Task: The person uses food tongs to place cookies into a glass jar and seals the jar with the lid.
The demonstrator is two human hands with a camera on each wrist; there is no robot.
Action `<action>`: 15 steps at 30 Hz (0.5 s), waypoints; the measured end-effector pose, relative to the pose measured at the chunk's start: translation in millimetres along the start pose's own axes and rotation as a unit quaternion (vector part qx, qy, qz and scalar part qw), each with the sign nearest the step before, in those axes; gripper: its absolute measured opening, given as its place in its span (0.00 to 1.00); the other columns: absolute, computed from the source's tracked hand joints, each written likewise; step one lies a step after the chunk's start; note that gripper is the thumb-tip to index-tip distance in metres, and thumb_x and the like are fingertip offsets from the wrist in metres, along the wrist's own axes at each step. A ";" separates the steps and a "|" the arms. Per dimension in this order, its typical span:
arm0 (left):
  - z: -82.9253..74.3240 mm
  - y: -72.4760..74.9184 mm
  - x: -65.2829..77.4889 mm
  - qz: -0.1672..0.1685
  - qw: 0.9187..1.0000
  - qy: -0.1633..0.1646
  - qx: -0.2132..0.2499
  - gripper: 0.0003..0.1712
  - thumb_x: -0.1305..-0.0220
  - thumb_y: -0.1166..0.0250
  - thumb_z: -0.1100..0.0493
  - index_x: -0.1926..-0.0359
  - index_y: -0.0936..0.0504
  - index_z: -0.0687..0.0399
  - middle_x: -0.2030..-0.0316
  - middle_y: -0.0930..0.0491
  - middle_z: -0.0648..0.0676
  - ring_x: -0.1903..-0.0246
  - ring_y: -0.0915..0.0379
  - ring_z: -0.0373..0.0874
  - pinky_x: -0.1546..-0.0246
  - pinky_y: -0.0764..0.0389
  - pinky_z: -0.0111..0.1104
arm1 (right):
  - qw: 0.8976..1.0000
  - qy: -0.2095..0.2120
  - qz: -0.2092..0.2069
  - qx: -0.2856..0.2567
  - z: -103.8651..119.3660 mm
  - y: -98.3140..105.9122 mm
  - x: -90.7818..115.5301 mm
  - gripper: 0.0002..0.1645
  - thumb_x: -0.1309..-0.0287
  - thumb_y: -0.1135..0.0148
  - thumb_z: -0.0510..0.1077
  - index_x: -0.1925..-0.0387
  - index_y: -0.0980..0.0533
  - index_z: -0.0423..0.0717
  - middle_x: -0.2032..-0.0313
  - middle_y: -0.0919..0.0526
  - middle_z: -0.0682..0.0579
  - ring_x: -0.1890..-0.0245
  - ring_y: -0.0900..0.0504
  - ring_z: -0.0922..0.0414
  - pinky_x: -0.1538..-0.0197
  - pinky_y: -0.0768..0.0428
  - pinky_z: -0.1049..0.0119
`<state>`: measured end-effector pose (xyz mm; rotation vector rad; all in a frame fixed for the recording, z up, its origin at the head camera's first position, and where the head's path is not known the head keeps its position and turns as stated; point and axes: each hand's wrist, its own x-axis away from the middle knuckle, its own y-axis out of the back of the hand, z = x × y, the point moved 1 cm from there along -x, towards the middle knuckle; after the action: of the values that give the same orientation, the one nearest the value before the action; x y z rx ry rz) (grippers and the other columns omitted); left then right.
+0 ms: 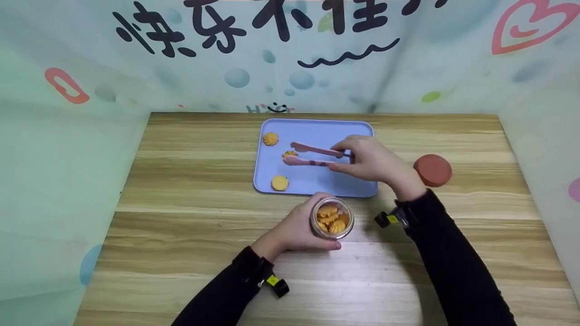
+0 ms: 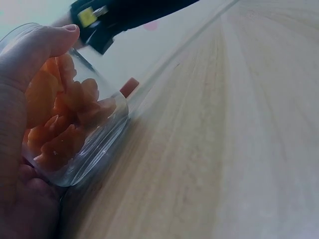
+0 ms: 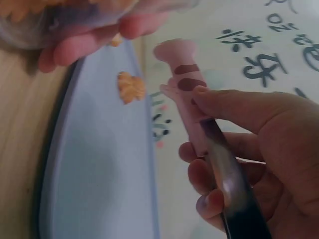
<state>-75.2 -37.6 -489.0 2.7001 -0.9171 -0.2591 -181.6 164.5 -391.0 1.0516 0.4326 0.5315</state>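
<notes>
Toward the left edge of the tray [image 1: 317, 179], the tongs [image 1: 308, 161] partly hide a cookie [image 1: 289, 153]. The right wrist view's top edge cuts off the jar [image 3: 65, 27] (blurred there, too).

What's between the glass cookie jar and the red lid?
In the head view: wooden tabletop beside the blue tray, then the person's right wrist above it, nearer the lid.

Pale blue across the rectangular tray [image 1: 324, 183]; golden-orange swirls on the round cookie [image 1: 270, 139]; pink with maroon bands along the slender tongs [image 1: 316, 149]; colourless on the round transparent jar [image 2: 94, 162]; brick red over the disc-shaped lid [image 1: 433, 170]; yellowish-brown streaked grain through the wooden bench [image 1: 181, 181]; black lettering on the pale mint backdrop [image 1: 204, 81].
</notes>
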 end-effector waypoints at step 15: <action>-7.0 2.5 1.8 0.001 1.000 -0.009 0.005 0.54 0.69 0.19 0.40 0.38 0.39 0.31 0.45 0.27 0.39 0.45 0.29 0.34 0.38 0.29 0.32 | 0.996 -0.083 0.012 -0.029 5.5 -38.4 -78.8 0.29 0.46 0.36 0.61 0.52 0.22 0.44 0.60 0.17 0.46 0.61 0.21 0.51 0.57 0.22 0.57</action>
<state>-73.4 -39.2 -481.8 2.7101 -0.9299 -0.2802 -233.2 98.2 -416.5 1.0380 0.2567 0.4718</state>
